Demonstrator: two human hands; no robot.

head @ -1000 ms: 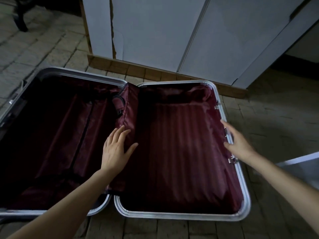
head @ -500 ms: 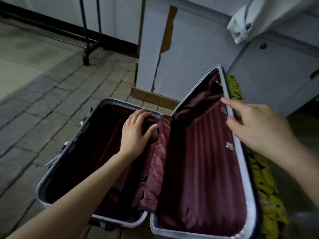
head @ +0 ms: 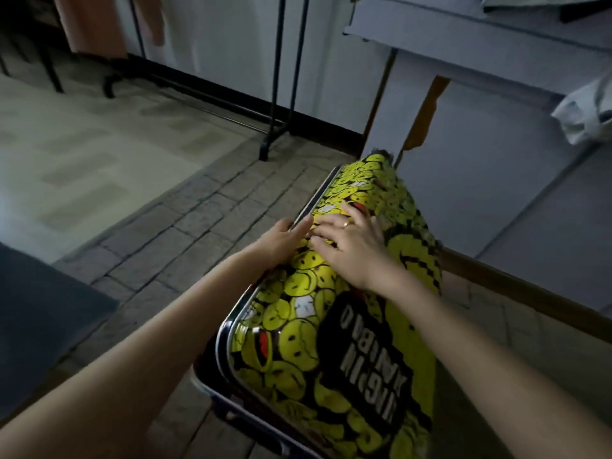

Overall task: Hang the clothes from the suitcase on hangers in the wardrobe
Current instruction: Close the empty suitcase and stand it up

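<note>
Swung shut since a moment ago, the suitcase (head: 331, 326) lies closed on the floor; left hand (head: 284, 240) and right hand (head: 351, 246) press flat, holding nothing, so unpacking looks finished

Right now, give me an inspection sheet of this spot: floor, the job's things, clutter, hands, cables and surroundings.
Surface: brick-pattern floor, a pale mat to the left.
Job's things: suitcase folded shut, yellow smiley shell up; no clothes visible in it.
Clutter: white cloth hanging at right.
Hands: left hand at the metal rim; right hand flat on the shell, fingers spread.
Cables: nothing seen.
Surroundings: black garment rack with a peach garment; white cabinet panel behind.
</note>
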